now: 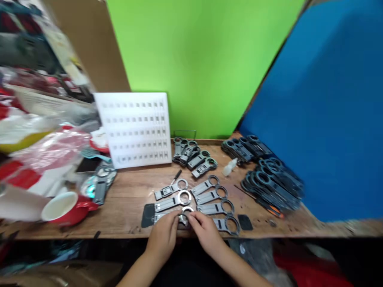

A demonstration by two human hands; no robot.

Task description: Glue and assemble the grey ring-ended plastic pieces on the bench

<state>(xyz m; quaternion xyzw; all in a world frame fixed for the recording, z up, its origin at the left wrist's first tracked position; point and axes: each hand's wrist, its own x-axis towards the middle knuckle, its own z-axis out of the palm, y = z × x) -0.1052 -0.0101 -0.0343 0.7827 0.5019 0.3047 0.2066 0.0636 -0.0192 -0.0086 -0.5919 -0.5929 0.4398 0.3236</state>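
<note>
My left hand [164, 235] and my right hand [207, 233] meet at the table's front edge, fingers pinched on a grey ring-ended part [188, 209]. A small shiny piece shows between the fingertips; its kind is unclear, and the fingers cover much of the part. Just beyond my left hand lie a grey part with a bright ring [168, 203] and one with a darker ring [170, 190]. Several similar flat parts [211, 196] fan out beyond my right hand, the nearest one [224, 225] beside its knuckles. A dark pad [147, 215] lies left of my left hand.
Stacks of dark ring-ended parts [271, 181] stand at right, more [194, 155] at the back. A small white bottle [229, 167], an orange-handled tool [273, 211], a white slotted panel [136, 129] and a red cup [64, 209] surround the work area. Green and blue boards rise behind.
</note>
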